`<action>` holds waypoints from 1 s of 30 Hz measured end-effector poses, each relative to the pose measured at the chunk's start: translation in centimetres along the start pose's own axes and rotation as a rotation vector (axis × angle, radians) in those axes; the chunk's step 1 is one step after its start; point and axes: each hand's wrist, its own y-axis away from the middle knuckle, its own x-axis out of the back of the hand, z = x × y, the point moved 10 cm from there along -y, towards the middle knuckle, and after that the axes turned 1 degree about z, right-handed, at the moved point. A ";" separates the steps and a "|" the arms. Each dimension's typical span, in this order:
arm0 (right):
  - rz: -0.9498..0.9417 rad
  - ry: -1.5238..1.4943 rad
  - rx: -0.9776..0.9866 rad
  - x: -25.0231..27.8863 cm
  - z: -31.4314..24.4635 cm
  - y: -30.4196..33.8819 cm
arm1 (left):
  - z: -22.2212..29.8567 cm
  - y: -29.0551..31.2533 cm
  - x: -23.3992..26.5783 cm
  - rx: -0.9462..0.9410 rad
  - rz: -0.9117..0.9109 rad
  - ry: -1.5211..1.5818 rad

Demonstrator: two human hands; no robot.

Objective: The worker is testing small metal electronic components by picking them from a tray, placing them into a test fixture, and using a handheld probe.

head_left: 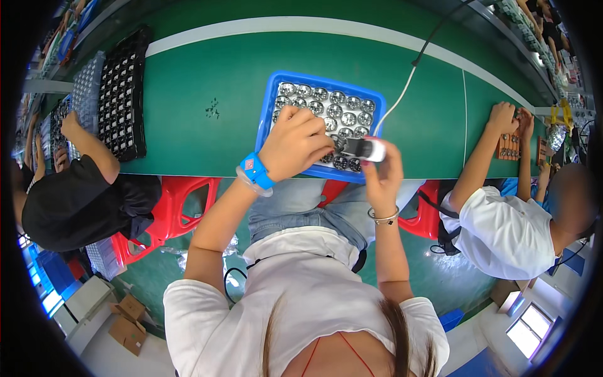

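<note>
Recognisable as a factory assembly workshop by a long green bench (pixel 433 119) spanning ten to two o'clock; by a black-shirted worker (pixel 75 207) at nine and a white-shirted worker (pixel 496 232) at three; by a black compartmented tray (pixel 122 94) at ten; by silvery round parts (pixel 348 118) ranked in a blue tray (pixel 269 94) at twelve.

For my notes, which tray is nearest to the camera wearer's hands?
The blue tray with shiny round parts, close by the left hand and right hand; the black tray lies far left.
</note>
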 end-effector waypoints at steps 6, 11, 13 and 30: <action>0.020 -0.004 0.016 1.7 -0.5 0.6 | -0.6 0.6 -0.5 0.058 0.021 -0.015; -0.114 0.163 0.067 0.2 -1.5 1.2 | 0.3 1.9 -1.2 -0.006 -0.110 0.012; -0.160 0.231 0.103 -0.5 -2.2 1.0 | 0.6 2.2 -1.7 -0.013 -0.141 0.000; -0.006 -0.070 0.014 0.6 -1.0 0.9 | -1.0 3.2 0.6 0.147 -0.022 0.028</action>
